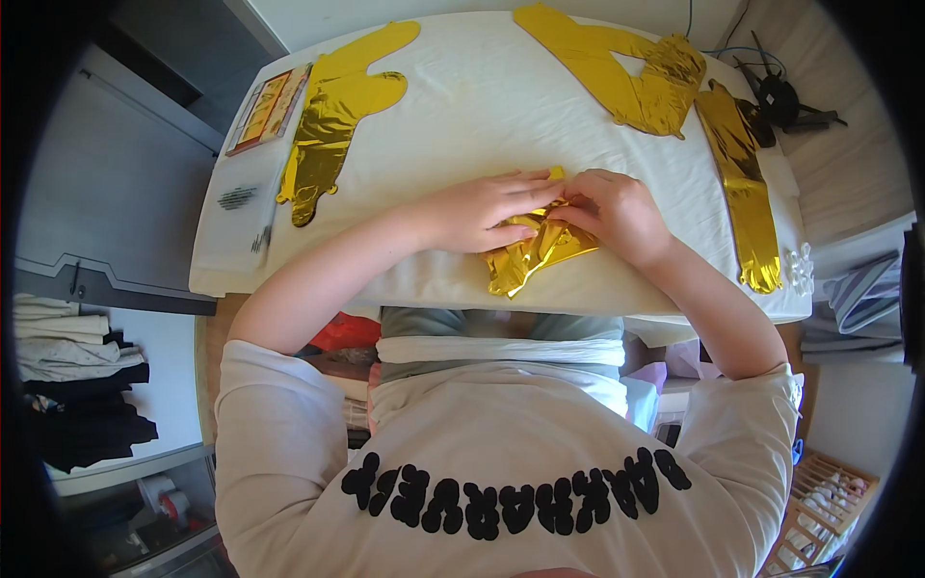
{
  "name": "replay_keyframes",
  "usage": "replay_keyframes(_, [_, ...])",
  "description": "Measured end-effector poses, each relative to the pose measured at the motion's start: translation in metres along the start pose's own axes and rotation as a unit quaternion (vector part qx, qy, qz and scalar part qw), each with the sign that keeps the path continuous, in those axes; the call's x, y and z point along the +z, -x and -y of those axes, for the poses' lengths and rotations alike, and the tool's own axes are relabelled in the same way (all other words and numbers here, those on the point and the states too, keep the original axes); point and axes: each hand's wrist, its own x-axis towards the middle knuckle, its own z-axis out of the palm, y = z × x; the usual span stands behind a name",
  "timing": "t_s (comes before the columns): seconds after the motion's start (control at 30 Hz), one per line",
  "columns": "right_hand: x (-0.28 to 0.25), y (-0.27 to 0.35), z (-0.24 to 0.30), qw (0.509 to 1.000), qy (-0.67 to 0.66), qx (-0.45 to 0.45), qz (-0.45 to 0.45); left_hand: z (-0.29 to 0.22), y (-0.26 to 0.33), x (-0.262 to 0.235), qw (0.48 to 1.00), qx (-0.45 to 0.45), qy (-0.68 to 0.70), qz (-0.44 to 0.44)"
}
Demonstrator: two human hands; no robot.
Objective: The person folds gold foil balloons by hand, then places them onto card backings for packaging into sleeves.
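Observation:
Close to the table's near edge lies a crumpled gold foil balloon (535, 258), flat and folded on itself. My left hand (487, 212) rests over its upper left part, fingers reaching across the foil and thumb pressed on it lower down. My right hand (621, 210) is curled at the balloon's upper right, pinching the foil between thumb and fingers. The two hands' fingertips nearly meet, hiding the foil between them. A small gold tip (556, 173) shows just beyond the fingers.
Flat gold foil balloons lie at the far left (337, 116), far right (617, 72) and right edge (740, 188) of the white-covered table (453, 106). A flat picture-printed pack (273, 108) and a clear bag (241, 207) lie left. A black device (780, 101) stands back right.

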Motion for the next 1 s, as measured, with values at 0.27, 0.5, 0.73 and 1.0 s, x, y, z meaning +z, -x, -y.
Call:
replay_keyframes(0.27, [-0.01, 0.017, -0.014, 0.98, -0.175, 0.091, -0.011, -0.002, 0.003, 0.01, 0.983, 0.034, -0.182, 0.005])
replay_keyframes(0.5, [-0.01, 0.037, 0.01, 0.98, 0.169, -0.1, 0.014, -0.002, 0.003, 0.011, 0.978, 0.053, -0.204, -0.008])
replay_keyframes(0.73, [-0.014, 0.033, 0.005, 0.981, 0.166, -0.085, 0.058, -0.032, 0.008, 0.044, 0.976, -0.017, -0.209, -0.053])
replay_keyframes(1.0, [-0.02, 0.016, 0.009, 0.977, 0.16, -0.077, 0.121, -0.074, 0.001, 0.026, 0.981, -0.172, -0.057, -0.075])
